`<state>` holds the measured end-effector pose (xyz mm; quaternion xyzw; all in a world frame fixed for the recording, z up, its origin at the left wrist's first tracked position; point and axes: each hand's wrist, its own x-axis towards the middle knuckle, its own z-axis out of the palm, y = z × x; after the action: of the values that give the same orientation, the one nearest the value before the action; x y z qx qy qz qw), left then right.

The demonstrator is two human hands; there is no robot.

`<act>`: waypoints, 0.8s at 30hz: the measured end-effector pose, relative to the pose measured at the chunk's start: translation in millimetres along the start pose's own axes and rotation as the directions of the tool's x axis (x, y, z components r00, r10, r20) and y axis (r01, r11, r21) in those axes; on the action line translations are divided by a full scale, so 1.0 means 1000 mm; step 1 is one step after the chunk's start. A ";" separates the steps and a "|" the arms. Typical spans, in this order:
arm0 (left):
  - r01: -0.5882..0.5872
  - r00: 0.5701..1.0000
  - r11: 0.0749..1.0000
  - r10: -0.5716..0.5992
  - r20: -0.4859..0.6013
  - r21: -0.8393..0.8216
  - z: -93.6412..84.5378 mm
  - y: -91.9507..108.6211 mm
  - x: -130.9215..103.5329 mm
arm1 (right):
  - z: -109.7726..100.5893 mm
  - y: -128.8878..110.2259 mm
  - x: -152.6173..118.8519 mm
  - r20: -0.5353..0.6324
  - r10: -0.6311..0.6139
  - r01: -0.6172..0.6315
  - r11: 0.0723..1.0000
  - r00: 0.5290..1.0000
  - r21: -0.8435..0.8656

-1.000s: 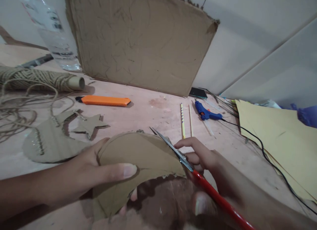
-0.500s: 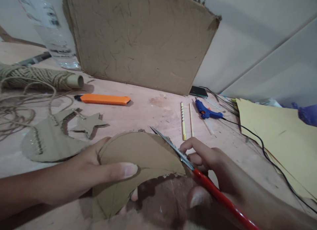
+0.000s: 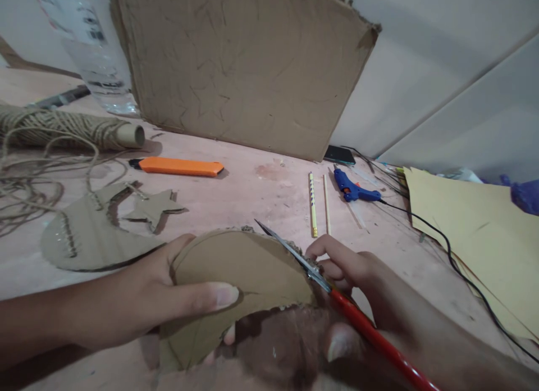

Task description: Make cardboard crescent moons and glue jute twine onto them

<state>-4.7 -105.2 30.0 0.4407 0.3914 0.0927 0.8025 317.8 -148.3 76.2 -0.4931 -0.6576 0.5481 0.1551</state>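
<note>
My left hand [image 3: 160,292] grips a curved piece of cardboard [image 3: 248,267], thumb flat on top and the other fingers mostly hidden beneath. A pencil line runs along its outer edge. In my right hand [image 3: 362,290] is a pair of scissors [image 3: 357,318] with red handles, its blades lying along the upper right edge of the cardboard, almost together. A ragged strip of trimmed edge shows beside the blades near my right index finger. Left of the cardboard lie a cardboard crescent moon [image 3: 92,239] and a small cardboard star [image 3: 154,208], with twine attached.
An orange utility knife [image 3: 181,166], a striped pencil [image 3: 312,205], a thin stick [image 3: 327,205] and a blue glue gun [image 3: 356,189] lie beyond my hands. A twine roll [image 3: 63,127] and bottle [image 3: 101,59] stand left. A large cardboard sheet [image 3: 244,71] leans behind; yellowish sheets [image 3: 471,228] lie right.
The scissor blades have come closer together at the cardboard's edge. The view has shifted slightly; both hands keep nearly the same hold.
</note>
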 end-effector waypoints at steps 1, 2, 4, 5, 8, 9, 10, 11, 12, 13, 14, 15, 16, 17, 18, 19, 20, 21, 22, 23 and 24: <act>0.013 1.000 1.000 -0.013 -0.002 0.002 0.000 0.001 0.000 | 0.000 -0.001 0.000 0.002 0.006 -0.006 1.000 1.000 0.007; 0.021 1.000 1.000 -0.020 -0.011 0.002 0.001 0.003 -0.001 | -0.001 -0.001 0.001 0.002 0.008 -0.008 1.000 1.000 0.006; 0.021 0.999 1.000 -0.021 -0.025 0.008 0.002 0.005 -0.002 | -0.002 -0.003 0.001 -0.008 0.005 -0.005 1.000 1.000 -0.008; 0.017 0.999 1.000 -0.017 -0.027 0.012 0.002 0.006 -0.002 | -0.003 -0.003 0.001 -0.021 -0.008 0.007 1.000 1.000 -0.011; 0.011 1.000 1.000 -0.010 -0.027 0.028 -0.001 0.004 -0.002 | -0.004 -0.002 0.000 -0.026 -0.031 0.031 1.000 0.999 -0.007; 0.013 1.000 0.999 -0.012 -0.022 0.041 -0.003 0.002 -0.002 | -0.004 -0.001 0.000 -0.008 -0.024 0.024 1.000 1.000 -0.006; 0.013 1.000 0.998 -0.013 -0.010 0.060 -0.005 -0.001 -0.001 | -0.004 -0.001 0.000 0.013 -0.023 0.024 1.000 1.000 -0.013; 0.008 1.000 0.996 -0.009 0.006 0.084 -0.006 -0.003 -0.001 | -0.003 0.000 0.000 0.033 -0.024 0.025 0.999 0.999 -0.026; 0.000 1.000 0.995 -0.002 0.018 0.104 -0.008 -0.005 0.000 | -0.003 0.000 0.000 0.042 -0.028 0.029 0.999 0.999 -0.038; -0.005 1.000 0.993 0.003 0.020 0.116 -0.008 -0.006 0.000 | -0.002 -0.001 0.000 0.041 -0.028 0.030 0.998 0.999 -0.054; -0.005 1.000 0.993 0.004 0.010 0.120 -0.008 -0.006 0.000 | -0.001 -0.001 0.001 0.033 -0.025 0.027 0.997 0.999 -0.071; 0.005 1.000 0.993 -0.004 -0.011 0.121 -0.007 -0.005 -0.001 | -0.001 -0.001 0.001 0.024 -0.016 0.018 0.996 1.000 -0.085; 0.022 0.999 0.992 -0.018 -0.036 0.122 -0.006 -0.004 -0.002 | -0.001 -0.001 0.001 0.013 -0.011 0.012 0.996 1.000 -0.090; 0.041 0.998 0.991 -0.035 -0.052 0.128 -0.005 -0.003 -0.003 | 0.000 -0.001 0.001 0.009 -0.010 0.011 0.996 1.000 -0.091; 0.054 0.997 0.990 -0.048 -0.053 0.132 -0.004 -0.002 -0.004 | 0.000 0.000 0.001 0.008 -0.019 0.020 0.996 1.000 -0.092; 0.058 0.997 0.989 -0.052 -0.048 0.137 -0.004 -0.002 -0.004 | -0.001 0.000 0.001 0.005 -0.026 0.026 0.996 1.000 -0.087; 0.057 0.998 0.989 -0.051 -0.044 0.136 -0.005 -0.003 -0.005 | -0.001 0.001 0.001 0.001 -0.032 0.032 0.996 0.999 -0.079; 0.050 0.998 0.991 -0.045 -0.044 0.127 -0.007 -0.004 -0.004 | -0.002 0.001 0.000 -0.002 -0.034 0.034 0.997 0.999 -0.075; 0.041 0.998 0.992 -0.036 -0.046 0.118 -0.009 -0.006 -0.004 | -0.003 0.001 0.000 -0.006 -0.037 0.036 0.997 0.999 -0.073; 0.031 0.999 0.994 -0.027 -0.044 0.109 -0.011 -0.008 -0.003 | -0.003 0.001 0.000 -0.006 -0.034 0.033 0.997 0.999 -0.072; 0.027 0.999 0.994 -0.024 -0.030 0.102 -0.013 -0.009 -0.003 | -0.004 0.001 0.000 -0.007 -0.027 0.026 0.997 1.000 -0.067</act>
<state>-17.4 -103.5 20.4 0.4750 0.4125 0.0687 0.7742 321.1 -146.6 77.1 -0.4915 -0.6813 0.5217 0.1486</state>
